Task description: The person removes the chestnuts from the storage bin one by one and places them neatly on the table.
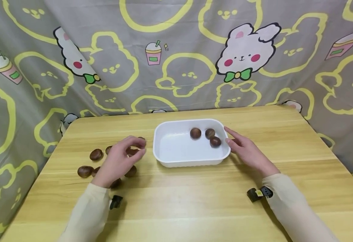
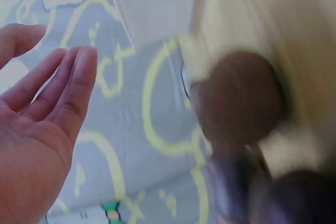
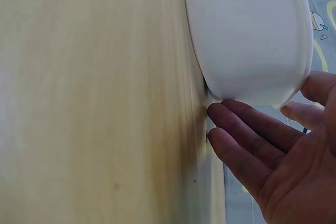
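Note:
My left hand (image 1: pixel 118 160) hovers over a loose group of brown chestnuts (image 1: pixel 96 154) on the left of the table, its thumb and fingers apart with nothing between them. In the left wrist view that hand (image 2: pixel 47 98) looks empty too, with blurred chestnuts (image 2: pixel 241 98) beside it. A white plastic tub (image 1: pixel 176 148) stands mid-table. Three chestnuts, one of them a dark chestnut (image 1: pixel 215 141), lie in its right half. My right hand (image 1: pixel 249 151) touches the tub's right end. The right wrist view shows its fairly straight fingers (image 3: pixel 252 135) against the tub's outer wall (image 3: pixel 252 40), thumb near the rim.
The wooden table (image 1: pixel 176 201) ends at the back against a grey curtain (image 1: pixel 182 43) with cartoon prints. A dark wrist device (image 1: pixel 259 194) sits by the right sleeve, and another (image 1: pixel 116 202) by the left. My left hand hides some chestnuts.

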Action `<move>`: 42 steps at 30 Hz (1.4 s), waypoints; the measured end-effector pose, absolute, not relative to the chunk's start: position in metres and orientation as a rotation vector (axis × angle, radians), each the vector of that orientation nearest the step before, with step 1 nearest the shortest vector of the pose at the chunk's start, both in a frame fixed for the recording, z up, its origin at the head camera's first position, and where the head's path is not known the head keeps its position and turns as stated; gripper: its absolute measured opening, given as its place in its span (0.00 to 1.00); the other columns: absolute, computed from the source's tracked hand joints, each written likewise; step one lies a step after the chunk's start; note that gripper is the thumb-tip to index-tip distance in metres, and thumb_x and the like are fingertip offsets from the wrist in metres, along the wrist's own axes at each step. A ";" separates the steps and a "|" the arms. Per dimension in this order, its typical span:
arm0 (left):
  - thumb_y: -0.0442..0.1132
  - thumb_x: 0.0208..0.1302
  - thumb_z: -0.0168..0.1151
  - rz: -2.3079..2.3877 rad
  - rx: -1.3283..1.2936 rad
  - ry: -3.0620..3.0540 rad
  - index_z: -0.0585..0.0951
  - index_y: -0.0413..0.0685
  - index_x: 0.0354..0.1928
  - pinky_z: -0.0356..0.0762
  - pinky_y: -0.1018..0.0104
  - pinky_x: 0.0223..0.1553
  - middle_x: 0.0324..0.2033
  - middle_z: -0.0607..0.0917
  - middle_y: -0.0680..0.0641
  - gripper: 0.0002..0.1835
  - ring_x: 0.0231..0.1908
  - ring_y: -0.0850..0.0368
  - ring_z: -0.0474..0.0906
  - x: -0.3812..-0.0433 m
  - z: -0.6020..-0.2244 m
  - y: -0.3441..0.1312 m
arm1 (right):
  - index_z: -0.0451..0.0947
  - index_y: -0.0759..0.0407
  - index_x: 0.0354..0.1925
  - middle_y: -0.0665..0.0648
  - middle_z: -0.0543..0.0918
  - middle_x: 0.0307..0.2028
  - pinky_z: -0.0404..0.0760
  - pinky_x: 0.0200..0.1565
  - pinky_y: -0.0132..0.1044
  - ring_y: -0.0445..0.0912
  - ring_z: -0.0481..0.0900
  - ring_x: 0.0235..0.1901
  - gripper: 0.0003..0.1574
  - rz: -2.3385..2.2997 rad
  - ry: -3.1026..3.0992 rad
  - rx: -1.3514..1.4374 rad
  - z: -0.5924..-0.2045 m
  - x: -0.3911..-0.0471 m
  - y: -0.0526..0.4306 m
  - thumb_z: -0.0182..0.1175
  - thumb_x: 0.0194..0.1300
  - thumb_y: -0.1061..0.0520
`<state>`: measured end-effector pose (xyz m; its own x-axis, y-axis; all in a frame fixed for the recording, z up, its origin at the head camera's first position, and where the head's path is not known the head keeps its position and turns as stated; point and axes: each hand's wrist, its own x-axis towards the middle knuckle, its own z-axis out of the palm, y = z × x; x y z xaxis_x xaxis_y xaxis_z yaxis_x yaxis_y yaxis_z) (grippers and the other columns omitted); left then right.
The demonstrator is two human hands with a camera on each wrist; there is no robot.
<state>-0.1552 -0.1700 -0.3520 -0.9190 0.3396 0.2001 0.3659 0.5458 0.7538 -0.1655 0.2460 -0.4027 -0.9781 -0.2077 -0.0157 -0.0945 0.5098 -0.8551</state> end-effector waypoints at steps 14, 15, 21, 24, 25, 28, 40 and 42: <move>0.30 0.62 0.67 -1.454 -0.855 -2.640 0.80 0.38 0.51 0.77 0.62 0.52 0.46 0.81 0.45 0.15 0.49 0.51 0.78 -0.195 -0.359 -0.084 | 0.51 0.47 0.77 0.73 0.74 0.58 0.70 0.60 0.56 0.61 0.77 0.55 0.35 -1.481 2.607 -0.255 -0.400 -0.166 0.245 0.46 0.78 0.45; 0.30 0.61 0.67 -1.445 -0.857 -2.644 0.80 0.38 0.51 0.77 0.62 0.52 0.46 0.80 0.45 0.16 0.49 0.50 0.78 -0.197 -0.361 -0.079 | 0.51 0.47 0.77 0.73 0.75 0.58 0.70 0.60 0.56 0.60 0.77 0.55 0.35 -1.475 2.610 -0.251 -0.400 -0.166 0.246 0.46 0.78 0.45; 0.31 0.62 0.66 -1.366 -0.854 -2.727 0.78 0.33 0.53 0.75 0.61 0.54 0.49 0.79 0.39 0.18 0.52 0.44 0.76 -0.209 -0.374 -0.053 | 0.52 0.47 0.77 0.72 0.75 0.57 0.71 0.59 0.56 0.60 0.78 0.54 0.35 -1.458 2.634 -0.241 -0.402 -0.167 0.248 0.46 0.78 0.44; 0.33 0.62 0.66 -1.267 -0.825 -2.813 0.77 0.33 0.56 0.74 0.59 0.55 0.51 0.78 0.38 0.21 0.53 0.44 0.75 -0.213 -0.378 -0.045 | 0.52 0.48 0.77 0.72 0.76 0.56 0.73 0.58 0.54 0.60 0.78 0.54 0.35 -1.485 2.616 -0.252 -0.401 -0.167 0.246 0.46 0.78 0.45; 0.34 0.62 0.67 -1.236 -0.817 -2.841 0.76 0.32 0.57 0.74 0.59 0.55 0.51 0.78 0.38 0.22 0.53 0.44 0.75 -0.214 -0.378 -0.043 | 0.52 0.48 0.77 0.72 0.76 0.57 0.73 0.57 0.53 0.60 0.78 0.54 0.35 -1.490 2.612 -0.256 -0.401 -0.168 0.246 0.46 0.78 0.46; 0.35 0.61 0.68 -1.164 -0.809 -2.908 0.75 0.33 0.58 0.72 0.57 0.56 0.54 0.77 0.39 0.25 0.54 0.43 0.74 -0.217 -0.379 -0.038 | 0.52 0.48 0.77 0.72 0.76 0.56 0.73 0.58 0.53 0.59 0.78 0.54 0.35 -1.486 2.611 -0.253 -0.400 -0.167 0.245 0.46 0.78 0.46; 0.37 0.61 0.69 -0.977 -0.835 -3.064 0.73 0.34 0.61 0.67 0.59 0.61 0.59 0.74 0.40 0.28 0.59 0.48 0.71 -0.239 -0.378 -0.020 | 0.53 0.49 0.76 0.71 0.77 0.56 0.70 0.60 0.56 0.58 0.78 0.54 0.35 -1.449 2.629 -0.244 -0.399 -0.169 0.244 0.47 0.78 0.44; 0.37 0.61 0.68 -0.935 -0.854 -3.072 0.74 0.33 0.60 0.65 0.60 0.63 0.59 0.74 0.40 0.27 0.61 0.48 0.70 -0.242 -0.378 -0.017 | 0.53 0.50 0.77 0.72 0.76 0.57 0.71 0.59 0.56 0.59 0.78 0.53 0.35 -1.455 2.622 -0.243 -0.398 -0.168 0.245 0.47 0.78 0.45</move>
